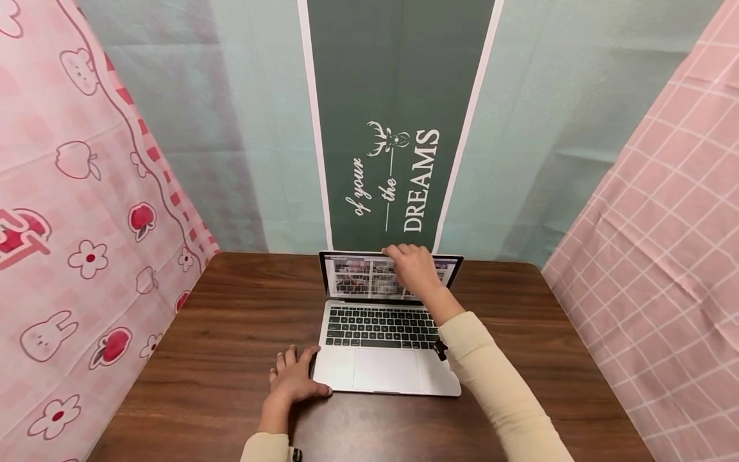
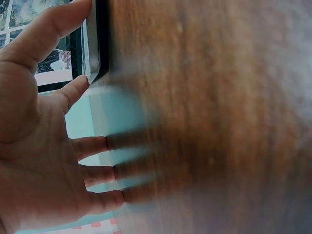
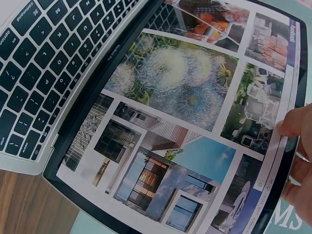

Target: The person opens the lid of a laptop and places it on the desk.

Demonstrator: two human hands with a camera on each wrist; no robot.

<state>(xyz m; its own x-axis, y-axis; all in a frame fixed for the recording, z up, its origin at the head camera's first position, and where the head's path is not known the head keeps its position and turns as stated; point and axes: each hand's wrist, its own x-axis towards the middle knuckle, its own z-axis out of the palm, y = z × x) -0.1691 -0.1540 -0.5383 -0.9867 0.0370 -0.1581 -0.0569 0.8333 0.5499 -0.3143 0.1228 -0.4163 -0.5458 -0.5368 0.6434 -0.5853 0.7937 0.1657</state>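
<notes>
A silver laptop [image 1: 385, 371] stands open on the wooden table, its black keyboard [image 1: 381, 326] facing me. Photo pictures fill the lit screen [image 3: 170, 97]. At the top edge of the lid, my right hand [image 1: 414, 269] pinches the rim, thumb on the screen side and fingers behind, as the right wrist view shows. My left hand [image 1: 293, 378] rests at the base's left front corner, fingers spread. Its thumb [image 2: 58, 24] and index finger [image 2: 75, 92] touch the laptop's edge, while the other fingertips lie on the table beside it.
The brown wood-grain table [image 1: 231, 321] extends on both sides of the laptop. A green and pale blue cloth [image 1: 398, 83] with white lettering hangs behind it. Pink patterned cloths hang at the left [image 1: 86, 212] and right [image 1: 652, 224].
</notes>
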